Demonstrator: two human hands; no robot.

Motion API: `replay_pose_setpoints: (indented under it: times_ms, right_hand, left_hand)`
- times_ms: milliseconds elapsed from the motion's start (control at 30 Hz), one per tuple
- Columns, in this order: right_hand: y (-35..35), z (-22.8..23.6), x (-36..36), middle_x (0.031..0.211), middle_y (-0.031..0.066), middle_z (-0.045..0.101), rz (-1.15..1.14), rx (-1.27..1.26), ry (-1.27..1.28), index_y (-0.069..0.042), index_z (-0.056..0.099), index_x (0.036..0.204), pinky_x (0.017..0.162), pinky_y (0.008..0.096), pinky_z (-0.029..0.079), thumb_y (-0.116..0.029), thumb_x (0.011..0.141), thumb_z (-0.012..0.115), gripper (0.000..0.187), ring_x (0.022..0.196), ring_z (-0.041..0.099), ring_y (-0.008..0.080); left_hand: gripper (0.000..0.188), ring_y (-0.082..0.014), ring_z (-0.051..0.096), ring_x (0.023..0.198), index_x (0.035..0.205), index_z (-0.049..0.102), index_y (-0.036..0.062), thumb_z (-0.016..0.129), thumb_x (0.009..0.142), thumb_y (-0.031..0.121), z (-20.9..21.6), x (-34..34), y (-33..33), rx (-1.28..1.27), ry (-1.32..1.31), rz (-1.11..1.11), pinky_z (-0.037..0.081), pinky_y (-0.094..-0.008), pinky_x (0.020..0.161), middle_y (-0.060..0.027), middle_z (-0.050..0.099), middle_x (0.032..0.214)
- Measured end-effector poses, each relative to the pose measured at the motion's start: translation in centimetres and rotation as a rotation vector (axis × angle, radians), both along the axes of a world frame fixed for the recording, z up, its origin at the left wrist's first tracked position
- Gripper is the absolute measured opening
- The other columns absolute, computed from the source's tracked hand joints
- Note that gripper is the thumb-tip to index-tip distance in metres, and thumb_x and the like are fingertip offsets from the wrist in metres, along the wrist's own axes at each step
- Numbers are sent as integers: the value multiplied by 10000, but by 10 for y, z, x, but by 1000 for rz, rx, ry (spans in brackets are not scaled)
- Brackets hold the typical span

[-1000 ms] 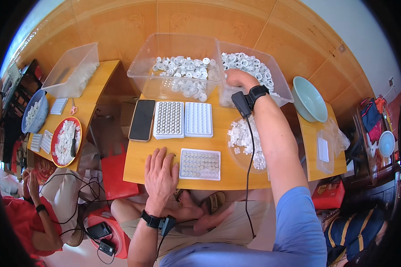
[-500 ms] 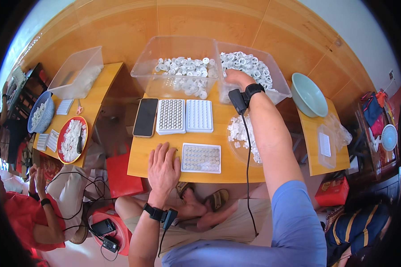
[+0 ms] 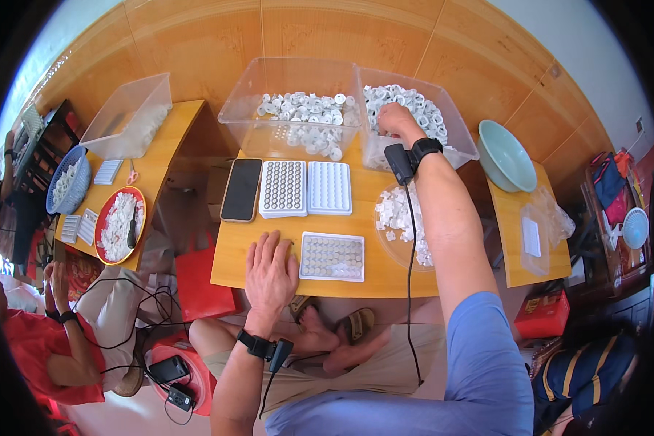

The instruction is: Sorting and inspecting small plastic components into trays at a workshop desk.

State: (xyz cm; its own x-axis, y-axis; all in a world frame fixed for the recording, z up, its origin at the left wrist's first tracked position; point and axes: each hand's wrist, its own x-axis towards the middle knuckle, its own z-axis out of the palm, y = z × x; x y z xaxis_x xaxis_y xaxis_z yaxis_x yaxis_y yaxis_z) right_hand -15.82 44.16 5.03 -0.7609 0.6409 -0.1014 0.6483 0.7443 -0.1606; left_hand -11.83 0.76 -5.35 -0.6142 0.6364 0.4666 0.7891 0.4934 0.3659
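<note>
My left hand (image 3: 271, 267) lies palm down at the table's front edge, its fingers stretched out and holding nothing. Just right of it sits a white tray (image 3: 332, 256) with rows of round pockets, under what looks like a clear cover. My right hand (image 3: 397, 120) reaches into the clear plastic bin (image 3: 454, 149) of white ring-shaped parts (image 3: 421, 107); its fingertips are hidden. Farther back on the table, a tray of round metallic pieces (image 3: 283, 186) stands beside a pale tray with rows of small pockets (image 3: 329, 187). A dark phone (image 3: 240, 190) adjoins them.
Another clear bin (image 3: 232, 109) holds white round parts. A shallow dish of white pieces (image 3: 394, 211) lies under my right forearm, where a black cable (image 3: 410, 269) hangs. A green basin (image 3: 506, 156) stands right. A person in a red shirt (image 3: 47, 356) sits left, near a red dish (image 3: 142, 218).
My right hand has shifted slightly to the right and up within the bin of rings, and more of it shows. My left hand stays on the table. The whole view has shifted slightly.
</note>
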Motion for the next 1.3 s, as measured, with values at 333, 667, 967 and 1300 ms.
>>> replay_pose_setpoints:
  times_ms: [333, 667, 967, 1300]
  right_hand:
    - [-26, 67, 49, 782, 13, 622, -117, -592, 673, -100, 661, 872, 490, 310, 432, 3, 681, 719, 225, 656, 570, 141]
    - [-121, 62, 94, 837, -22, 619, 428, -848, 204, -104, 673, 951, 503, 227, 475, -16, 692, 727, 279, 683, 579, 83]
    - [-129, -60, 89, 816, 136, 678, 183, -259, 231, -98, 700, 975, 755, 406, 546, 42, 695, 648, 317, 822, 672, 347]
    - [-123, -80, 101, 1126, 216, 623, 483, -15, 427, -61, 684, 1117, 952, 431, 470, 28, 713, 633, 417, 1089, 588, 393]
  left_hand:
    - [285, -318, 514, 1274, 1148, 631, 68, 609, 881, 164, 0, 2, 0, 20, -14, -13, 348, -459, 1115, -138, 584, 1304]
    - [288, -315, 518, 1272, 1148, 634, 70, 609, 879, 170, -1, -3, 0, 38, 0, 2, 352, -452, 1114, -135, 589, 1307]
    - [283, -303, 532, 1250, 1136, 648, 72, 607, 878, 181, -4, 4, -1, 80, 26, -4, 359, -448, 1099, -132, 605, 1280]
    - [299, -355, 563, 1190, 1134, 647, 38, 656, 862, 161, -2, -21, -29, 258, -355, -248, 436, -407, 1031, -170, 608, 1255]
